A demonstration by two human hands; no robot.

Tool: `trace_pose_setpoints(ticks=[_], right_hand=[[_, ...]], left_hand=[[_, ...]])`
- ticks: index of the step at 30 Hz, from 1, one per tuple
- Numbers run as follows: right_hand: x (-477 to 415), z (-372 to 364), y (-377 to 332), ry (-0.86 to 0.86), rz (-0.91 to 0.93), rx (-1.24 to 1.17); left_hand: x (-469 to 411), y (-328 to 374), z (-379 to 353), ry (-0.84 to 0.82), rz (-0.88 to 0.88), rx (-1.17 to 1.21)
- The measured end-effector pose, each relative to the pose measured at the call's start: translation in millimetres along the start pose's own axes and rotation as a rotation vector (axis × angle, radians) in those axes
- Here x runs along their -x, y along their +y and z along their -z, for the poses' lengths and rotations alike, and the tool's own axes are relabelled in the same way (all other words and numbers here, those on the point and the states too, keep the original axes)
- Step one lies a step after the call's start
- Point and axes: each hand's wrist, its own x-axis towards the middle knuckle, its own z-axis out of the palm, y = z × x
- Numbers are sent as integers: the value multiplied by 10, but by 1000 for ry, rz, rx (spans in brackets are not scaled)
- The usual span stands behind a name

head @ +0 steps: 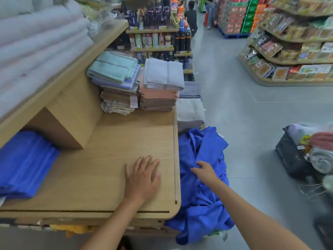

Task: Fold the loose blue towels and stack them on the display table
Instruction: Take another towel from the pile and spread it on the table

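A heap of loose blue towels (201,201) lies crumpled just off the right edge of the wooden display table (100,159). My right hand (204,169) reaches into the top of that heap and pinches a fold of blue cloth. My left hand (142,175) rests flat on the bare tabletop near the right edge, fingers spread and holding nothing. A stack of folded blue towels (25,165) sits on the table at the far left.
Stacks of folded green, purple, pink and brown towels (138,83) stand at the table's far end. Grey towels (190,112) sit lower, beyond the blue heap. A dark basket with rolled towels (299,156) stands on the floor at right. A person crouches far down the aisle.
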Motion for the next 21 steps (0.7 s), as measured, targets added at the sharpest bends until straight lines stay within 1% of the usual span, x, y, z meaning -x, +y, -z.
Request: trace_pose_setpoints(ticks=[2,3,4,6,7,9,10,11,13,14,15,17,18,19,21], right_hand=[[103,67,-184,-23,30,-186],[161,110,-298,-56,42,-290],[218,156,-415,-103,56,-390],[341,238,-669,-198,85,-552],[396,258,-787,-223,108,-577],[479,281,-970,-243,170,-578],[502,306,-1036,-259,202,-576],[521,341,-1091,-272,219,-571],[504,438,-1094,-297,222,-567],[463,494,-1053,-263,210,-560],[408,538,-983,-194,196,-534],[268,589,-722,3,139,-385],[208,588,-556,65,98,-273],[154,562,-386,84,71,-154],[93,481,-127,92,116,7]], left_hand=[[19,-6,18,73,-7,123],[27,4,32,147,-28,226],[33,47,52,227,-69,317],[37,267,136,329,-191,385],[16,417,180,331,-246,377],[-48,731,284,264,-263,327],[-78,844,339,219,-234,337],[-111,910,388,178,-190,425],[-183,903,473,141,-96,751],[-218,852,530,147,-45,882],[-253,787,608,173,16,1011],[-313,649,815,190,190,1312],[-330,582,925,192,276,1448],[-336,507,1032,210,331,1554],[-306,314,1234,268,378,1686]])
